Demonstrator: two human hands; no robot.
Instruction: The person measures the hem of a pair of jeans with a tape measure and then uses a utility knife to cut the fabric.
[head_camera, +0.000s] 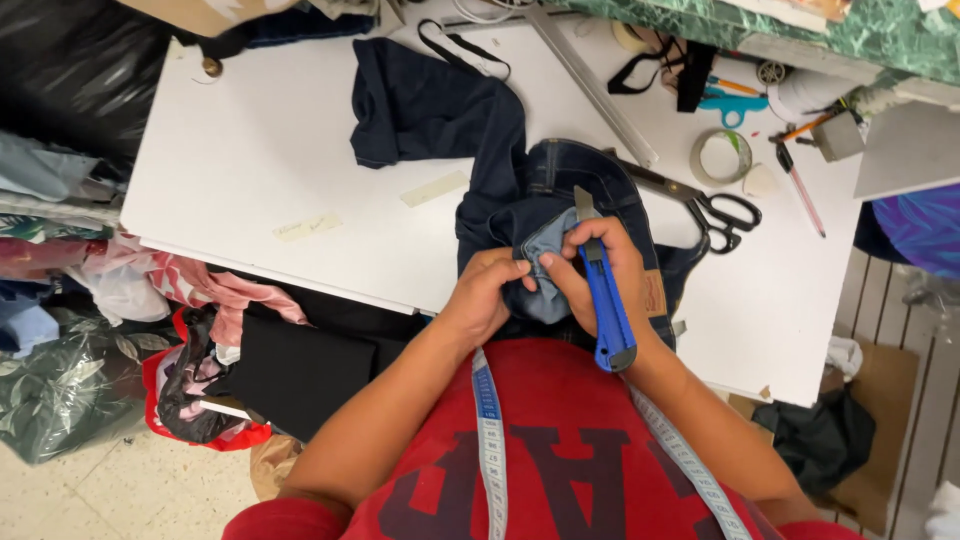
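A pair of dark blue jeans (430, 110) lies across the white table (260, 160), with its waistband bunched at the near edge. My left hand (484, 288) pinches a fold of the denim's lighter inner side (548, 245). My right hand (600, 268) grips a blue utility knife (606, 305), its blade extended upward against the fold. Both hands sit close together over the waistband. A measuring tape (490, 430) hangs round my neck over a red shirt.
Black-handled scissors (712, 208), a long metal ruler (592, 85), a roll of tape (720, 156), pencils and blue-handled scissors (730, 106) lie on the table's right. Bags and heaps of cloth (120, 300) fill the floor at left.
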